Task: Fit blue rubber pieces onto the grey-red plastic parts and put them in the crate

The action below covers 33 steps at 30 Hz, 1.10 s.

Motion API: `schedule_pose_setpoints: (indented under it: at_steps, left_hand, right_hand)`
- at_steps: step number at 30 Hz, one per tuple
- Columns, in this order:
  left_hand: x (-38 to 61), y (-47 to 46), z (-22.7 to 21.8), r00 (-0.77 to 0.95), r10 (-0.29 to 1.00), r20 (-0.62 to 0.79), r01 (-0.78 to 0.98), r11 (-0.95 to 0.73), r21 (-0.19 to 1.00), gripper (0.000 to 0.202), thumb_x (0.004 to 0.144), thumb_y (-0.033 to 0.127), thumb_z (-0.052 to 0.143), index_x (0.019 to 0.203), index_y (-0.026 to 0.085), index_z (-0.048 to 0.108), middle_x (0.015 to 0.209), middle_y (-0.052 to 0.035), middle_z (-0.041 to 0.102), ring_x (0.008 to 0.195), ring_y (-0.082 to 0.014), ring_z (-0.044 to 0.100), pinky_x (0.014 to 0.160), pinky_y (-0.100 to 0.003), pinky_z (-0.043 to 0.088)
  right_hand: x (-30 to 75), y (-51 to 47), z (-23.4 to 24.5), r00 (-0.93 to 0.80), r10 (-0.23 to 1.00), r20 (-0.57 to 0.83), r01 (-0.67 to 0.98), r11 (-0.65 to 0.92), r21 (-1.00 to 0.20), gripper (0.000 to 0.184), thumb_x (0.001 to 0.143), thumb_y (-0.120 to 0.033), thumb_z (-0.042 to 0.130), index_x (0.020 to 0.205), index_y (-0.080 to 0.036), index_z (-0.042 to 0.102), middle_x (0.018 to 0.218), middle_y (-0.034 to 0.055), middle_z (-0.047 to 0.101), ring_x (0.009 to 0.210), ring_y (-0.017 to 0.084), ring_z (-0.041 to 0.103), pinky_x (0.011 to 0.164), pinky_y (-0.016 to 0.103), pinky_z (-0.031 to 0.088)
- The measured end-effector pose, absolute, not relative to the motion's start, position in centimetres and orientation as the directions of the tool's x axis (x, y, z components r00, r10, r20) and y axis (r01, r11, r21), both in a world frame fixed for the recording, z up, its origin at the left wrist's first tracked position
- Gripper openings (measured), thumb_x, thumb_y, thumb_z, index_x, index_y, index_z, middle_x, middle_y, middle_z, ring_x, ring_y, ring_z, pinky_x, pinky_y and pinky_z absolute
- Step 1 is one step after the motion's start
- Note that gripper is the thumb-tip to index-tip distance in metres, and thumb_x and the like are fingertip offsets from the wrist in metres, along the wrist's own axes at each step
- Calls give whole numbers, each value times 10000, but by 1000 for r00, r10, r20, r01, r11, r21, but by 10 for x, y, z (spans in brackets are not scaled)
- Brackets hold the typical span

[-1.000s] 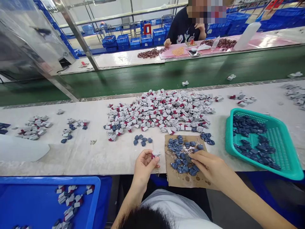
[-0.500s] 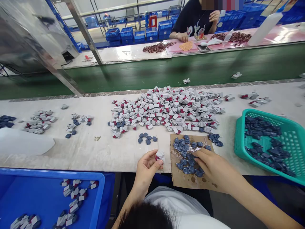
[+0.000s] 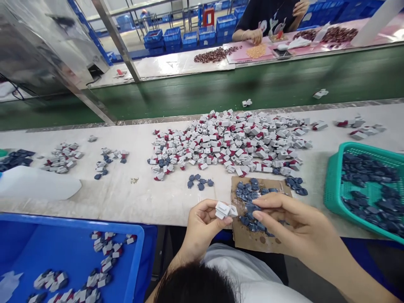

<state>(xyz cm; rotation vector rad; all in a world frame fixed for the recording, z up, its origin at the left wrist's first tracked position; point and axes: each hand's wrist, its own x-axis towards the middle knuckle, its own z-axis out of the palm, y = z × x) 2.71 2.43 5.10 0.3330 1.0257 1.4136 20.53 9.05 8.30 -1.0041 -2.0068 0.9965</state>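
Observation:
My left hand [image 3: 202, 227] is closed on a small light-grey and white blocky plastic part [image 3: 222, 210], pinched between thumb and fingers in front of my body. Just to its right, my right hand [image 3: 287, 221] has thumb and index finger drawn together around a small dark blue plastic piece [image 3: 251, 207], partly blended with the pieces behind it. Beneath the right hand lies a brown cardboard sheet [image 3: 241, 243], stained and wet-looking, with many loose dark blue pieces [image 3: 248, 191] on it. Behind both hands spreads a large heap of white-and-red plastic parts [image 3: 227, 143].
At right stands a green basket [image 3: 331, 185] of dark blue pieces. A blue tray [image 3: 137, 252] at lower left holds joined parts. Small clusters [image 3: 65, 156] and a white bottle [image 3: 41, 183] lie on the left. Across the green conveyor [image 3: 202, 90], a co-worker's hand [image 3: 254, 36] touches small orange pieces.
My right hand has lifted from the cardboard and come toward the left hand with a dark blue piece. My left hand has turned its part, now showing the white side. The view has shifted slightly.

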Motion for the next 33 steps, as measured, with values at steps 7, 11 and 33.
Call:
schedule_pose_setpoints:
  at_steps: [7, 11, 33]
  left_hand:
    - [27, 23, 52, -151, 940, -307, -658, 136, 740, 193, 630, 112, 844, 769, 167, 723, 762, 15, 749, 678, -71, 666, 607, -125, 549]
    - [26, 23, 52, -134, 956, -262, -628, 123, 768, 194, 650, 106, 832, 796, 181, 729, 836, 7, 756, 749, -81, 679, 648, -128, 552]
    - [38, 19, 37, -111, 935, -338, -559, 223, 799, 303, 610, 275, 874, 752, 145, 640, 692, 12, 726, 660, -75, 670, 646, -145, 523]
  right_hand:
    - [189, 91, 86, -550, 808, 213, 289, 423, -859, 101, 913, -292, 603, 880, -207, 647, 873, 31, 673, 765, 160, 661, 563, 172, 532]
    - [190, 91, 83, -570, 794, 210, 270, 422, -865, 72, 923, -270, 593, 902, -212, 629, 884, 21, 660, 768, 147, 648, 582, 173, 527]
    - [193, 111, 79, -804, 528, -272, 342, 36, -939, 222, 913, -351, 523, 798, -161, 532, 669, 1, 563, 550, 107, 560, 494, 185, 437]
